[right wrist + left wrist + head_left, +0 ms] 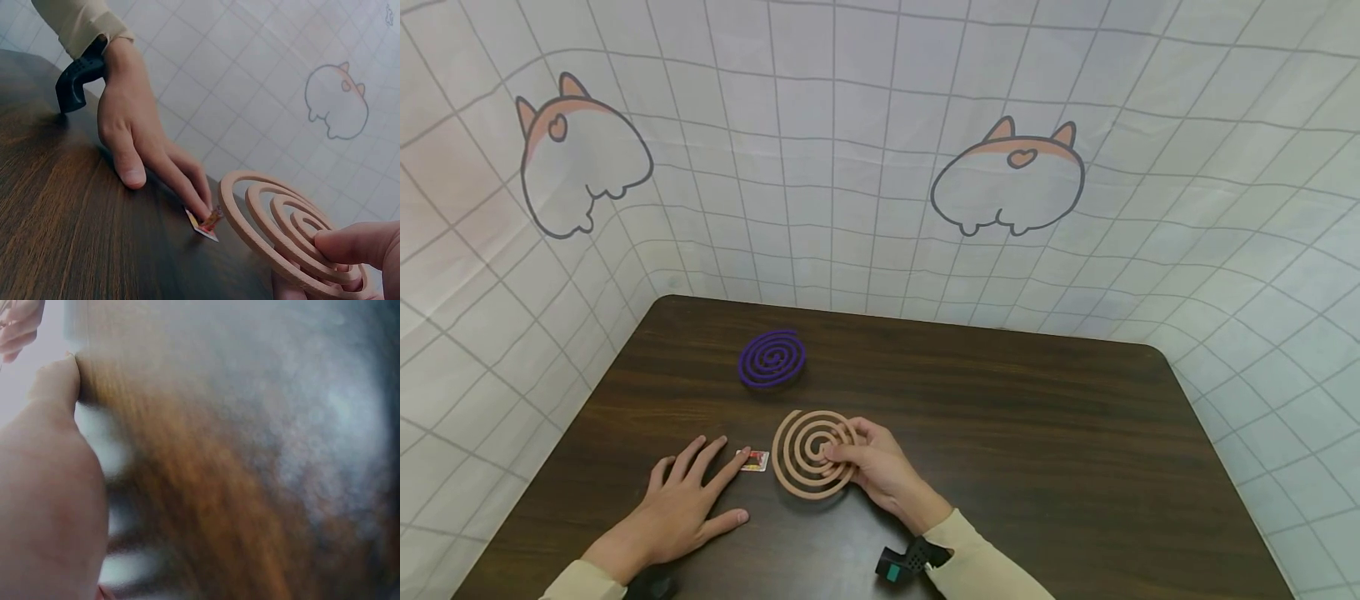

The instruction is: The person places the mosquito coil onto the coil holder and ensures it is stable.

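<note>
My right hand [886, 473] pinches a tan mosquito coil [252, 201], with the thumb on top near its centre and other fingers beneath. The coil is held tilted above the table. My left hand [673, 510] lies spread with straight fingers. Its index fingertip touches a small colourful card [759, 461], covering the card's left end. The card lies just left of the tan coil. Farther back on the table is a purple spiral coil [772, 359]. The left wrist view is blurred and shows mostly skin and tabletop.
A dark wood-grain table [1000, 433] has rounded far corners. White grid-patterned curtain [850, 167] with cartoon dog prints surrounds its far side and both flanks. A black device [914, 557] is strapped on the right wrist.
</note>
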The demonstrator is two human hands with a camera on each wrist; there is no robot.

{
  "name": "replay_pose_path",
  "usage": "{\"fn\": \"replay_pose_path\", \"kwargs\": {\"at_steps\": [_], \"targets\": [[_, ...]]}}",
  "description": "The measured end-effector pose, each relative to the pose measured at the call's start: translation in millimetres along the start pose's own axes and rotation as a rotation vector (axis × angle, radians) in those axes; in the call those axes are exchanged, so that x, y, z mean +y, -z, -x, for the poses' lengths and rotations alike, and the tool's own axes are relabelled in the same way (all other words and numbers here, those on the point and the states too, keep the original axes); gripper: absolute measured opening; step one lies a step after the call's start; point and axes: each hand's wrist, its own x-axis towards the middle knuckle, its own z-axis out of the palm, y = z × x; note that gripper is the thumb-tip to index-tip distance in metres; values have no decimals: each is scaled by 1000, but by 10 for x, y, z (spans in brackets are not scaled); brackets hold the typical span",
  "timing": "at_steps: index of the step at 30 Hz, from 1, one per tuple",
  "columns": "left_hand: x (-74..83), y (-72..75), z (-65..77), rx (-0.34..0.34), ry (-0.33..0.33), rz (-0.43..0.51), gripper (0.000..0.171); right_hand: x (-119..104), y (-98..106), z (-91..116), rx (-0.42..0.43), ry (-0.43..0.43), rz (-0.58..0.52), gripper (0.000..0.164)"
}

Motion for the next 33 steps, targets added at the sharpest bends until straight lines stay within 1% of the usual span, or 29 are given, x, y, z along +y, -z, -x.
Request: {"fn": "replay_pose_path", "kwargs": {"at_steps": [4,11,17,24,33], "targets": [[-2,-2,-1,2,1,-5,78,22,-12,-21,5,1,-12,31],[13,7,-1,1,-1,-7,78,38,-39,-18,10,4,-21,28],[25,18,-7,-4,2,-4,78,35,-47,-28,5,-11,-25,32],[27,18,-10,-9,3,-5,78,42,-77,-49,5,-16,-32,32],[26,9,4,8,-5,-15,78,97,-143,-91,1,-17,-40,32]]}}
